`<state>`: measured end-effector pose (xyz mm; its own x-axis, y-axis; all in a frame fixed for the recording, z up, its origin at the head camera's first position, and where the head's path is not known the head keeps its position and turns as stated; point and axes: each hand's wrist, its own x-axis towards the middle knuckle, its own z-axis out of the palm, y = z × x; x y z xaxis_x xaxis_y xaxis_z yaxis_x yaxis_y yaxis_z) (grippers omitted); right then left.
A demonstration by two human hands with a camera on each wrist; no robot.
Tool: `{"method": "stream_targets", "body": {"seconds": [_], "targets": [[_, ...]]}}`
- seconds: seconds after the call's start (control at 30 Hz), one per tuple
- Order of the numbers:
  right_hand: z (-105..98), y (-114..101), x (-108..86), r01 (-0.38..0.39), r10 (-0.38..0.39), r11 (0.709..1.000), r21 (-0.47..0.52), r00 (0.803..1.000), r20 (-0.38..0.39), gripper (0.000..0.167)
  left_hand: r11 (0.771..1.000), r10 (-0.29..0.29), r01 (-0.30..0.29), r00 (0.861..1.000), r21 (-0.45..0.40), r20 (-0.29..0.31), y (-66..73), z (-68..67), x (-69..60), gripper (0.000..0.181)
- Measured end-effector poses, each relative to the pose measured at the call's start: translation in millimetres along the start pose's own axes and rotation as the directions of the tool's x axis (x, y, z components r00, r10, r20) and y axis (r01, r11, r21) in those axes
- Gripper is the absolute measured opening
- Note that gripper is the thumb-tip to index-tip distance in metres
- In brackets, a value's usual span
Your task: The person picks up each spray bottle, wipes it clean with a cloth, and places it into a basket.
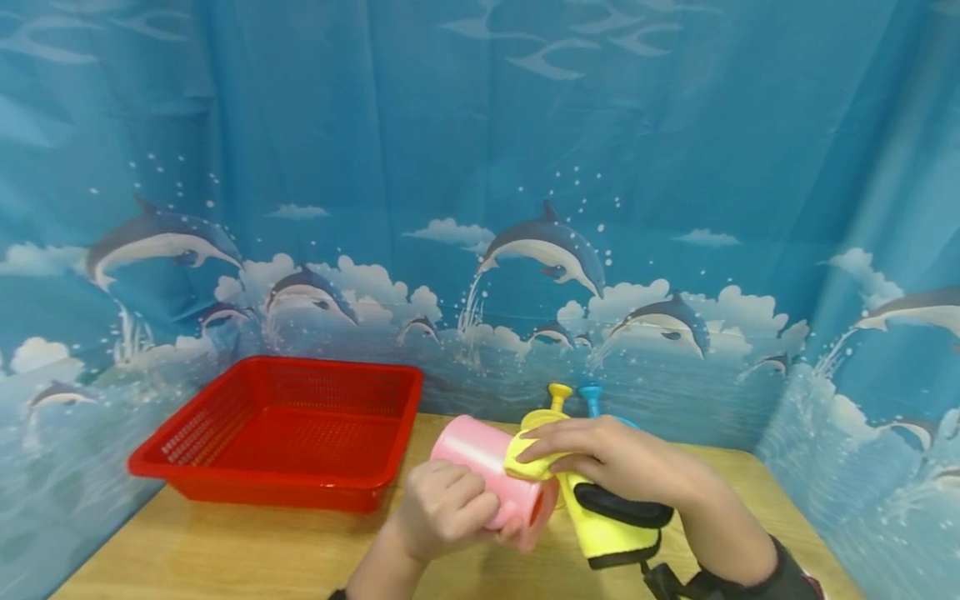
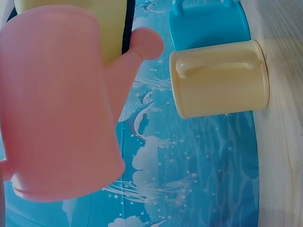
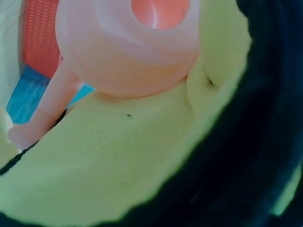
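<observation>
Work above the pale wood-grain tabletop (image 1: pixel 247 550), right of the rectangular red perforated plastic basket (image 1: pixel 262 492) with mesh base exposed. Steady the cylindrical pink plastic watering can (image 1: pixel 480 450), with only inner wall visible through the opening. Wipe evenly with the black-edged yellow fabric cloth (image 1: pixel 609 532), keeping folds flat. Now gripping the can with the left hand (image 1: pixel 448 507); pinching the cloth in the right hand (image 1: pixel 618 460), against the can's side.

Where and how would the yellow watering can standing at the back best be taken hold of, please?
By its handle, coming from the person's side, I'd say: the yellow watering can stands upright with the handle facing that way and its spout at the far side. The pink watering can, held in front, should probably move aside first.
</observation>
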<state>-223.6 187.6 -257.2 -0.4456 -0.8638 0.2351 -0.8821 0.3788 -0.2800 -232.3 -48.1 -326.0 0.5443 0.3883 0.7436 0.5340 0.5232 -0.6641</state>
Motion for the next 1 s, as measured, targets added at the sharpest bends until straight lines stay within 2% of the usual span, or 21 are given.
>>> {"method": "stream_targets", "body": {"seconds": [0.1,0.3,0.53,0.63,0.87,1.0], "targets": [[-1.4,-0.3,4.3,-0.029,0.028,0.999,0.014,0.999,0.020,0.037,1.000,0.003,-0.003,1.000,0.008,-0.005,-0.7,-2.5,3.9,0.043],[-3.0,4.9,16.2,-0.102,0.092,0.989,0.104,0.991,0.096,0.032,1.000,-0.002,0.002,1.000,0.019,0.001,-1.5,-4.4,4.8,0.043],[1.7,11.0,38.4,-0.228,0.190,0.949,0.217,0.965,0.183,0.032,1.000,0.001,-0.001,1.000,-0.004,-0.007,1.1,-3.2,5.9,0.043],[6.8,12.0,50.1,-0.252,0.211,0.938,0.236,0.960,0.185,0.032,1.000,-0.008,0.007,1.000,-0.015,-0.019,4.2,-1.8,6.7,0.044],[17.5,11.5,73.2,-0.225,0.206,0.962,0.156,0.970,0.133,0.032,0.999,-0.029,0.028,0.999,-0.021,-0.029,7.5,0.5,5.1,0.045],[17.8,13.4,76.0,-0.233,0.214,0.961,0.153,0.968,0.127,0.031,0.999,-0.046,0.045,0.999,-0.031,-0.029,5.9,0.3,2.8,0.046]]}}
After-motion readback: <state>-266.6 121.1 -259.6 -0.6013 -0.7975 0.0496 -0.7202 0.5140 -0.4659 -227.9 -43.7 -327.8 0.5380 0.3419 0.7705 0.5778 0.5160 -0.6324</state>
